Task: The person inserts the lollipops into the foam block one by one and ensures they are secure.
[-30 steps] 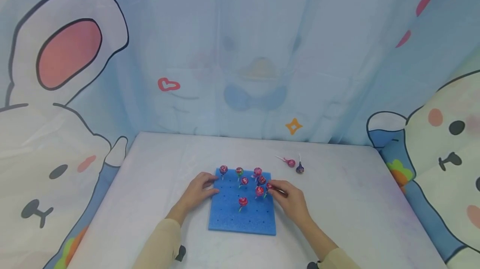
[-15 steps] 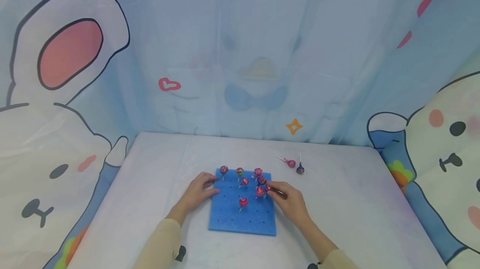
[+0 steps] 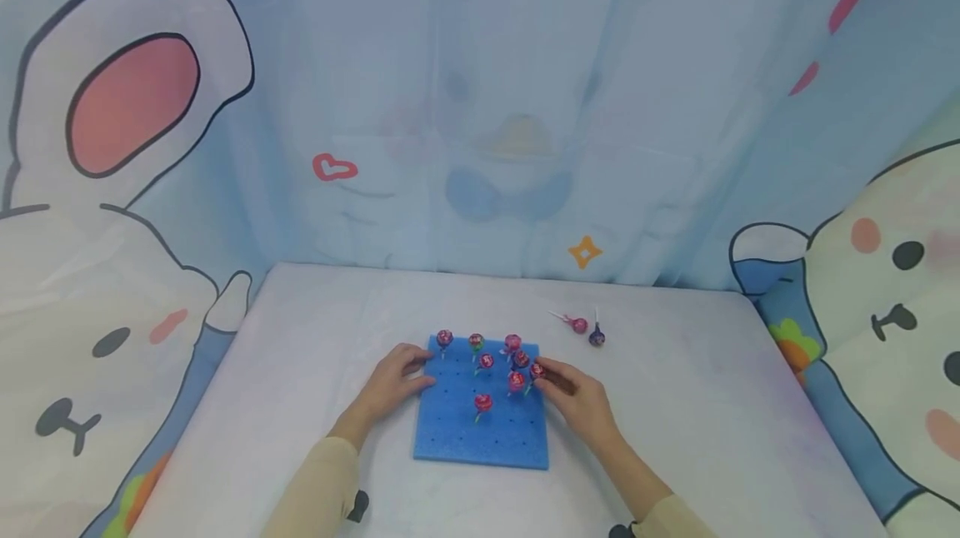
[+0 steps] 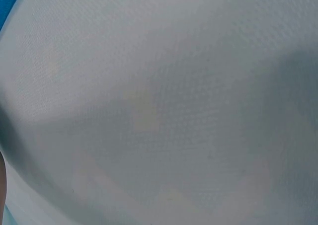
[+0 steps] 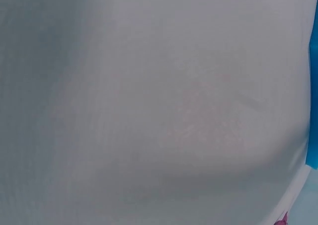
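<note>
In the head view, a blue foam board (image 3: 480,442) with rows of small holes lies on the table. Several wrapped lollipops stand in it, among them one red-topped lollipop (image 3: 483,402) nearer the front. My left hand (image 3: 390,380) rests against the board's left edge, thumb and fingers spread apart. At the right edge, my right hand (image 3: 577,396) has its thumb and fingertips parted around the head of a red lollipop (image 3: 536,371), which stands slightly tilted at the board's edge. The wrist views show mostly cloth, with a strip of the blue board (image 5: 313,111) in the right one.
Behind the board to the right, a pink lollipop (image 3: 579,326) and a dark purple lollipop (image 3: 597,338) lie on the white tablecloth (image 3: 712,405). A printed blue curtain (image 3: 637,105) hangs along the table's far edge.
My right thumb and fingertips have spread and drawn slightly back from the red lollipop, whose head shows more fully. My left hand has stayed at the board's edge.
</note>
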The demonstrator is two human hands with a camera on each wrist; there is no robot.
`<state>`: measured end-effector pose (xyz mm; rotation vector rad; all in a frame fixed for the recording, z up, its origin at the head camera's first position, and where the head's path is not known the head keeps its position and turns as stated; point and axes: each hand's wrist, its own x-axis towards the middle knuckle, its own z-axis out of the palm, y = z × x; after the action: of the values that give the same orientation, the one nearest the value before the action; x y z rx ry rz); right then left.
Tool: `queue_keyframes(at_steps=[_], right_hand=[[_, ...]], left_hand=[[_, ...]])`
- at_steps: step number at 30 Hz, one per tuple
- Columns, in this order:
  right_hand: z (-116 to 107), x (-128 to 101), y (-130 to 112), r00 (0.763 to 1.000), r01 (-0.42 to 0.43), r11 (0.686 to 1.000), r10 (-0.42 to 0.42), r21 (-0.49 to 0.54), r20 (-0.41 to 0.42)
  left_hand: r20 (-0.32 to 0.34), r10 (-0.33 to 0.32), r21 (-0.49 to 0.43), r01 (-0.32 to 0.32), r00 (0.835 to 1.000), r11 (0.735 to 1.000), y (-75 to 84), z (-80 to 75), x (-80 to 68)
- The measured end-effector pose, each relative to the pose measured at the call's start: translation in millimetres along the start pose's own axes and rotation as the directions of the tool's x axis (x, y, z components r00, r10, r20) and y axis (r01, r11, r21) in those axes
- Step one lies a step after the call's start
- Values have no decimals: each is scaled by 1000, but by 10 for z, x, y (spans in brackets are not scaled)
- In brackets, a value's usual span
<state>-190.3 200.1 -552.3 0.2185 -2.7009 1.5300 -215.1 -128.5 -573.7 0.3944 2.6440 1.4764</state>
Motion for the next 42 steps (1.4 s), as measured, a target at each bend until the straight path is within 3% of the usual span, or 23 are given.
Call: queue_keyframes(at_steps=[6,11,16,21,27,36,42], right_hand=[[-53,68,47,1000,-31,999,31,27,-4],[-122,158,99,989,-122,992,120,-19,-88],[-224,257,219,946,-255,966,240,-43,-217],[-336,328,300,908,-298,955,279,-13,-311],[-387,413,407,870,-367,930,346,6,-351],[-402,534,497,835,-394,918,338,-44,-435],[-361,590,510,835,-408,912,350,-49,-424]], left_hand=[[-6,17,-11,-17,1000,1000,3,-8,18],[-9,39,-32,-39,999,999,-8,-5,21],[3,38,-53,-38,999,998,-22,-4,21],[-2,43,-51,-43,999,998,-25,-7,19],[-5,42,-38,-42,999,998,-31,-7,18],[-1,37,-36,-37,999,999,-29,7,8],[-1,32,-25,-32,1000,999,-24,6,8]])
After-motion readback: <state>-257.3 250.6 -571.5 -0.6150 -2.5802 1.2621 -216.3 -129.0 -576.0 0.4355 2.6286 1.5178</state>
